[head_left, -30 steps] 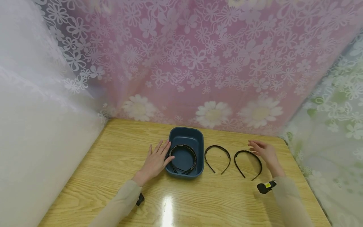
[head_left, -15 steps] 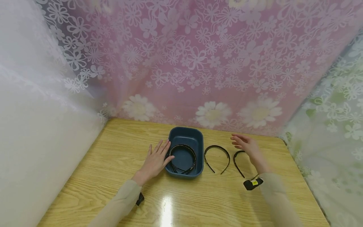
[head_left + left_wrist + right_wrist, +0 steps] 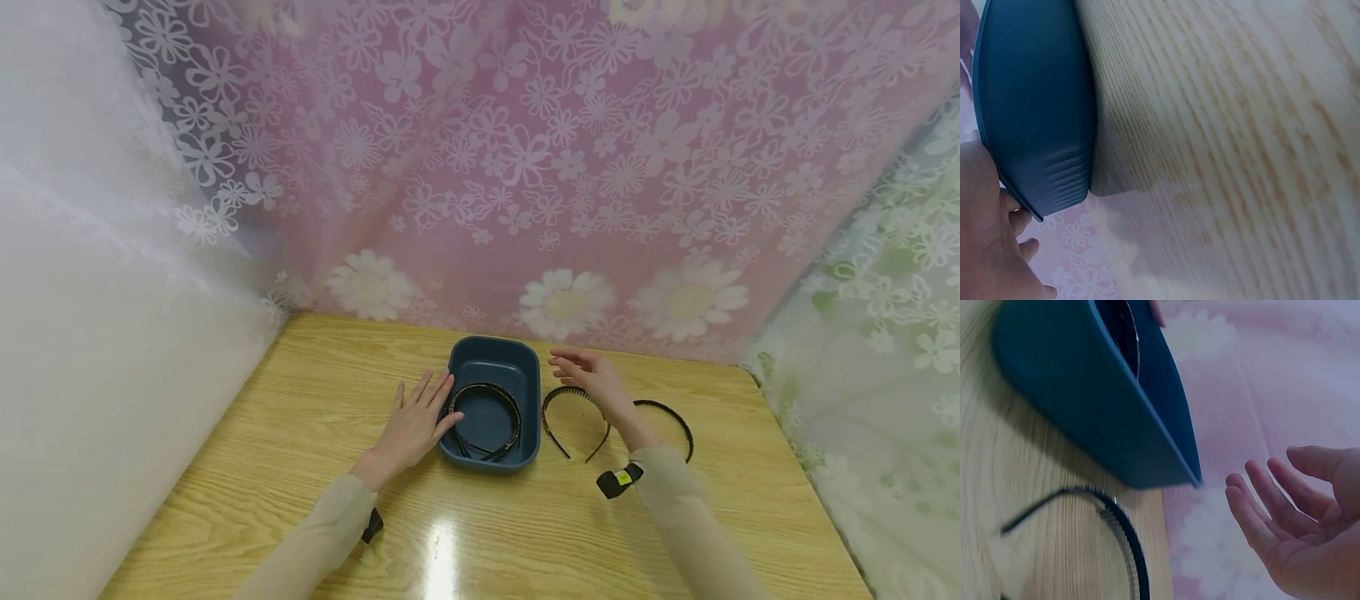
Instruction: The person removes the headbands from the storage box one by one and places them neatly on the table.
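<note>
A pink flowered cloth (image 3: 480, 125) hangs beyond the far edge of the wood-grain tabletop (image 3: 315, 408). Near the middle of that edge I have the blue bin (image 3: 491, 357). My left hand (image 3: 408, 433) rests on its left rim, fingers straight and spread. My right hand (image 3: 592, 383) hovers by the bin's far right corner, fingers relaxed and holding nothing. Headbands (image 3: 517, 417) lie nested in the bin's near half. Towards the tabletop's right edge I see a toothed headband (image 3: 1139, 550), then another black headband (image 3: 686, 428), partly hidden by my right forearm.
</note>
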`<action>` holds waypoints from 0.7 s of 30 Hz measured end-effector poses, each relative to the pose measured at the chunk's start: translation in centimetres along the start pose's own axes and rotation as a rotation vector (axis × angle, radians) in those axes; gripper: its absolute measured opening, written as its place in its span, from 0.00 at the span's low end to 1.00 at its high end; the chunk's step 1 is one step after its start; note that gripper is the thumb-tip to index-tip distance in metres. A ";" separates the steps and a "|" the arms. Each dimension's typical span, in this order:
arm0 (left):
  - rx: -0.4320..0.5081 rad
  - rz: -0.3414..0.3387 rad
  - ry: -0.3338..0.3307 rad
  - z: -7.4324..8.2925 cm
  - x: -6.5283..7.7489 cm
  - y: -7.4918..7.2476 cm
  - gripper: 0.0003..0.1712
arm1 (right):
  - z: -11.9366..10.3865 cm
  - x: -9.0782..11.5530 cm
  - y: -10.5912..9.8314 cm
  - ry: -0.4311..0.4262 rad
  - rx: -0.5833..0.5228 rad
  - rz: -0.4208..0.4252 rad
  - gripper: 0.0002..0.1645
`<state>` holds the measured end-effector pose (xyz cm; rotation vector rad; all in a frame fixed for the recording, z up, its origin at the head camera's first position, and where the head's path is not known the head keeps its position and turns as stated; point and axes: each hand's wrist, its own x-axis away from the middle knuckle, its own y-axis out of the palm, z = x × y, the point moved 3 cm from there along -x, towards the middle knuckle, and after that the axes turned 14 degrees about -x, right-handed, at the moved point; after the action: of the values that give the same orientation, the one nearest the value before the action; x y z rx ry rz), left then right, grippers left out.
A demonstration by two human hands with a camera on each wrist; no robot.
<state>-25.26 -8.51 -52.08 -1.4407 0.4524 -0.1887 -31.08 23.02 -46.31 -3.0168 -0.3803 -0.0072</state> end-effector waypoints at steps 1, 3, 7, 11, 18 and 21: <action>-0.001 -0.001 0.000 0.0 0.0 0.0 0.42 | 0.0 -0.2 0.4 0.000 0.003 -0.011 0.29; 0.002 -0.001 0.000 0.0 -0.1 0.1 0.42 | -0.1 -0.5 1.3 -0.006 0.009 -0.033 0.29; 0.004 0.002 0.000 -0.1 -0.1 0.3 0.42 | -0.1 -0.9 2.7 -0.016 0.028 -0.061 0.27; -0.004 -0.004 0.000 -0.1 -0.1 0.2 0.42 | 0.2 -1.2 3.9 -0.019 0.013 -0.086 0.26; 0.003 0.003 -0.003 0.0 -0.1 0.1 0.42 | 0.8 -1.7 5.7 -0.034 0.038 -0.105 0.25; -0.001 -0.003 -0.005 0.0 -0.1 0.1 0.42 | 1.0 -2.0 6.4 -0.023 0.093 -0.106 0.24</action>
<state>-25.36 -8.50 -52.16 -1.4426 0.4457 -0.1872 -31.41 16.46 -47.95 -2.9039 -0.5266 0.0362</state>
